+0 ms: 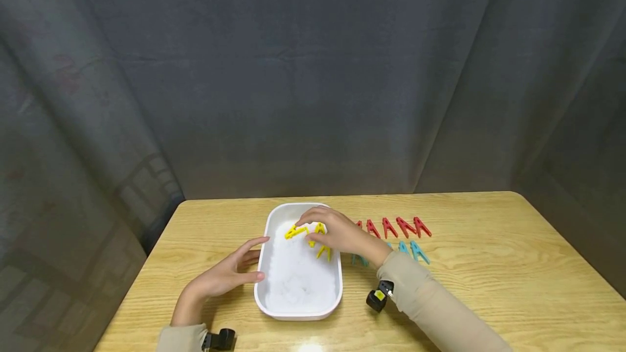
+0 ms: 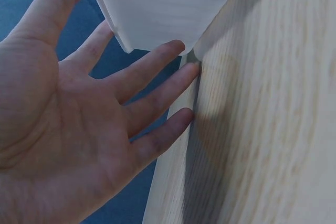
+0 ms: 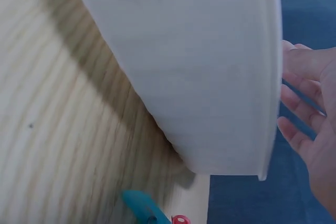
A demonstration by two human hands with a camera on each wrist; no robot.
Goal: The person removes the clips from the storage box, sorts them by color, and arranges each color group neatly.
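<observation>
A white tray (image 1: 298, 292) stands on the table with several yellow clothespins inside, grouped toward its far half. My right hand (image 1: 335, 231) reaches over the tray's right rim, thumb and fingers apart. Its fingertips are right at the leftmost yellow clothespin (image 1: 295, 231). Another yellow clothespin (image 1: 325, 253) lies just below that hand, and others are partly covered by it. At the tray's left side, my left hand (image 1: 222, 276) has spread fingers, with thumb and index tip at the rim. In the right wrist view the tray wall (image 3: 194, 77) hides part of the right fingers.
Right of the tray lies a row of red clothespins (image 1: 387, 227), with blue clothespins (image 1: 419, 252) in a row nearer me. My right forearm overlaps some of both. A dark curtain (image 1: 303, 96) hangs behind the wooden table (image 1: 489, 265).
</observation>
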